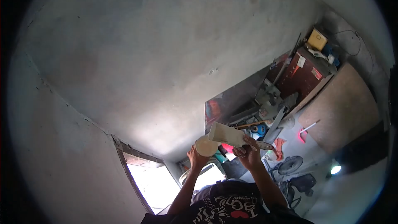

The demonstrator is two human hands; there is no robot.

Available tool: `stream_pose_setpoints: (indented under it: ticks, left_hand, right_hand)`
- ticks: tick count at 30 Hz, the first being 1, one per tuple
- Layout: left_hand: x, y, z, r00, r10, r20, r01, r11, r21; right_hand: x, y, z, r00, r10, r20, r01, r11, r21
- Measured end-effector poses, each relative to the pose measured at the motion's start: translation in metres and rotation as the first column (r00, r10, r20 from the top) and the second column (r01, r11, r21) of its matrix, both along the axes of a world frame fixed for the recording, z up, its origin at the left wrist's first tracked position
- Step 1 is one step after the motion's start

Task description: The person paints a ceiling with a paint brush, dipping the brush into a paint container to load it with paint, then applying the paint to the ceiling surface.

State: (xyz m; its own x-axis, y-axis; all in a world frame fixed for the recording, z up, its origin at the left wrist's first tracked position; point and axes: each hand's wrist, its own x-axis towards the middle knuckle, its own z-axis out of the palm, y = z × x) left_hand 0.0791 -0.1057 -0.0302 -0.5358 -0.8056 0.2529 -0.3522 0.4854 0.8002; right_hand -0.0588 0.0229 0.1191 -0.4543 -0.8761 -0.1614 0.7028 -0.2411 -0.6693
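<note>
My left hand [195,159] is wrapped round the side of a round, cream-coloured tub [206,146], its circular face turned up towards me. A wide paintbrush [226,135] with a pale, coated head is gripped in my right hand [249,154]. The stained, spotted handle sticks out past that hand to the right, while the head points left and overlaps the tub's upper right edge in this view. Whitish smears mark the fingers of my right hand.
A patchy grey-white wall [166,49] fills much of the view, with a bright opening [151,182] at lower left. To the right are a dark red cabinet [298,74], a curved brown board [346,103], a bicycle [290,165] and a lit bulb [335,169]. Clutter lies below.
</note>
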Motion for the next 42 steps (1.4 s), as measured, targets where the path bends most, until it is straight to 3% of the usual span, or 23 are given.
stream_pose_setpoints:
  ticks: [2, 6, 7, 10, 12, 14, 16, 18, 19, 22, 25, 26, 28, 30, 31, 34, 35, 36, 37, 38, 39, 40, 42]
  left_hand:
    - [0.012, -0.001, -0.034, 0.975, 0.130, 0.178, -0.140, 0.989, 0.044]
    - [0.030, 0.007, -0.070, 0.938, 0.247, 0.243, -0.234, 0.969, -0.080]
    - [0.033, 0.008, -0.080, 0.923, 0.296, 0.247, -0.277, 0.955, -0.108]
    - [0.035, 0.010, -0.079, 0.921, 0.306, 0.239, -0.323, 0.946, 0.033]
    - [0.032, 0.010, -0.073, 0.930, 0.327, 0.166, -0.338, 0.941, 0.037]
    - [0.032, 0.013, -0.074, 0.908, 0.319, 0.271, -0.343, 0.938, 0.043]
    - [0.033, 0.015, -0.067, 0.904, 0.296, 0.307, -0.329, 0.942, 0.060]
    - [0.033, 0.020, -0.069, 0.847, 0.376, 0.376, -0.384, 0.922, -0.058]
    - [0.029, 0.019, -0.066, 0.840, 0.369, 0.398, -0.386, 0.922, -0.042]
    - [0.018, 0.018, -0.066, 0.781, 0.453, 0.431, -0.483, 0.875, -0.045]
    - [0.015, 0.016, -0.066, 0.777, 0.449, 0.442, -0.489, 0.872, -0.027]
    - [0.017, 0.019, -0.065, 0.776, 0.452, 0.439, -0.480, 0.875, -0.052]
    - [0.017, 0.018, -0.060, 0.763, 0.467, 0.447, -0.480, 0.872, -0.093]
    - [0.014, 0.018, -0.061, 0.765, 0.462, 0.448, -0.500, 0.865, -0.040]
    - [0.014, 0.018, -0.059, 0.756, 0.457, 0.469, -0.502, 0.864, -0.033]
    - [0.013, 0.017, -0.059, 0.737, 0.455, 0.499, -0.512, 0.858, -0.027]
    - [0.011, 0.016, -0.063, 0.729, 0.476, 0.491, -0.524, 0.850, -0.046]
    - [0.010, 0.016, -0.059, 0.725, 0.483, 0.490, -0.533, 0.845, -0.044]
    - [0.010, 0.016, -0.054, 0.733, 0.467, 0.494, -0.521, 0.853, -0.033]
    - [0.010, 0.017, -0.050, 0.741, 0.449, 0.500, -0.508, 0.861, -0.020]
    - [0.010, 0.016, -0.055, 0.740, 0.453, 0.498, -0.507, 0.861, -0.029]
    - [0.011, 0.016, -0.060, 0.735, 0.454, 0.504, -0.510, 0.860, -0.031]
    - [0.010, 0.013, -0.071, 0.749, 0.470, 0.467, -0.520, 0.854, -0.025]
  right_hand:
    - [-0.011, -0.009, 0.007, 0.999, 0.027, -0.028, -0.028, 0.999, -0.030]
    - [-0.049, -0.039, 0.036, 0.977, -0.029, -0.210, 0.022, 0.999, -0.037]
    - [-0.061, -0.047, 0.046, 0.943, 0.014, -0.331, -0.026, 0.999, -0.032]
    - [-0.086, -0.087, 0.096, 0.788, 0.064, -0.612, -0.104, 0.994, -0.030]
    - [-0.110, -0.121, 0.108, 0.633, 0.042, -0.773, -0.012, 0.999, 0.045]
    - [-0.110, -0.141, 0.158, 0.332, 0.050, -0.942, -0.058, 0.998, 0.032]
    - [-0.117, -0.168, 0.184, 0.088, -0.050, -0.995, -0.100, 0.993, -0.059]
    - [-0.122, -0.198, 0.202, -0.165, -0.219, -0.962, -0.109, 0.973, -0.202]
    - [-0.127, -0.201, 0.218, -0.244, -0.040, -0.969, -0.049, 0.998, -0.029]
    - [-0.139, -0.233, 0.256, -0.390, 0.005, -0.921, -0.111, 0.992, 0.052]
    - [-0.154, -0.270, 0.279, -0.653, -0.306, -0.693, -0.216, 0.952, -0.216]
    - [-0.170, -0.292, 0.288, -0.718, -0.561, -0.411, -0.435, 0.824, -0.364]
    - [-0.165, -0.289, 0.332, -0.829, -0.440, -0.345, -0.362, 0.892, -0.269]
    - [-0.173, -0.292, 0.358, -0.760, -0.590, -0.272, -0.439, 0.775, -0.455]
    - [-0.175, -0.289, 0.364, -0.706, -0.473, -0.527, -0.267, 0.867, -0.421]
    - [-0.160, -0.269, 0.357, -0.707, -0.458, -0.539, -0.158, 0.845, -0.510]
    - [-0.162, -0.277, 0.347, -0.854, -0.447, -0.264, -0.200, 0.752, -0.628]
    - [-0.153, -0.276, 0.335, -0.877, -0.227, -0.423, -0.023, 0.900, -0.435]
    - [-0.144, -0.273, 0.324, -0.851, 0.028, -0.524, 0.155, 0.967, -0.201]
    - [-0.162, -0.293, 0.291, -0.941, -0.188, -0.282, -0.082, 0.934, -0.349]
    - [-0.170, -0.306, 0.259, -0.920, -0.114, -0.374, -0.046, 0.982, -0.185]
    - [-0.181, -0.316, 0.221, -0.907, -0.300, -0.296, -0.263, 0.952, -0.159]
    - [-0.181, -0.318, 0.149, -0.865, -0.395, -0.310, -0.397, 0.916, -0.060]
